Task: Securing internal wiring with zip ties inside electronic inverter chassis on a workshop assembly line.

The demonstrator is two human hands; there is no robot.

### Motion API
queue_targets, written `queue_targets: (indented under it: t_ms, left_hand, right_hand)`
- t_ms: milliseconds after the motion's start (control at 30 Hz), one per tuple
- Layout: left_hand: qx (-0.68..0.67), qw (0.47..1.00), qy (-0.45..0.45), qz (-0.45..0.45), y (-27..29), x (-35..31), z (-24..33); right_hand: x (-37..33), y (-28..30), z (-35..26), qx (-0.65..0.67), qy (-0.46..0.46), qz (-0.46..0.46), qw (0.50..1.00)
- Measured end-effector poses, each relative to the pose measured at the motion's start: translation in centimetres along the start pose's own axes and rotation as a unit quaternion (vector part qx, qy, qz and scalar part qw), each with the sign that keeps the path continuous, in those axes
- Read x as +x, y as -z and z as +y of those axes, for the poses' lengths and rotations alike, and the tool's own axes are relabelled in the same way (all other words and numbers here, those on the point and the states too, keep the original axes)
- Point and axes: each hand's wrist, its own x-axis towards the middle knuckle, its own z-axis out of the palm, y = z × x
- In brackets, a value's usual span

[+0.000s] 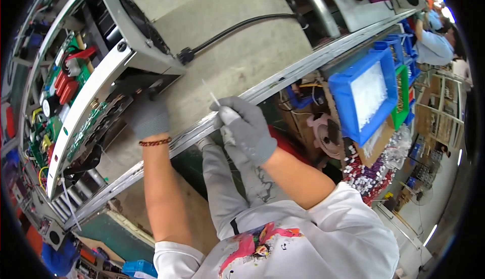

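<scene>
My right hand [247,130], in a grey glove, pinches a thin white strip [210,92] that looks like a cable tie, its tip pointing up and away over the bench edge. My left hand [148,117], also gloved, reaches against the underside of an open machine housing [108,84] with a white frame. The fingers of that hand are lost in the dark parts there, so their grip is hidden. Green circuit boards [81,132] and red components [65,87] sit inside the housing.
A black power cord [242,26] lies across the grey bench board [227,56]. The metal bench rail [283,82] runs diagonally in front of me. At right hangs a blue bin [361,131] of white strips beside a green bin [401,97]. Another person [434,41] stands at far right.
</scene>
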Motion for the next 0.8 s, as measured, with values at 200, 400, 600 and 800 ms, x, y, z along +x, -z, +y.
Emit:
queue_targets:
  t_ms: [200, 400, 600, 800]
  left_hand:
    - [-0.11, 0.978, 0.067, -0.163, 2.3, 2.5, -0.8]
    - [-0.297, 0.928, 0.038, -0.219, 3.2, 3.2, -2.1]
    - [-0.587, 0.698, 0.272, -0.307, 6.8, 3.8, -1.3]
    - [-0.597, 0.667, 0.327, -0.305, 8.2, 4.6, -0.6]
  right_hand:
    - [1.7, -1.7, -0.4, -0.146, 0.063, 0.025, 0.987]
    - [4.5, -5.7, 2.6, -0.417, 0.218, 0.117, 0.875]
    - [5.7, -5.6, 3.1, -0.379, 0.281, 0.148, 0.869]
    - [5.8, -5.5, 2.9, -0.409, 0.244, 0.172, 0.862]
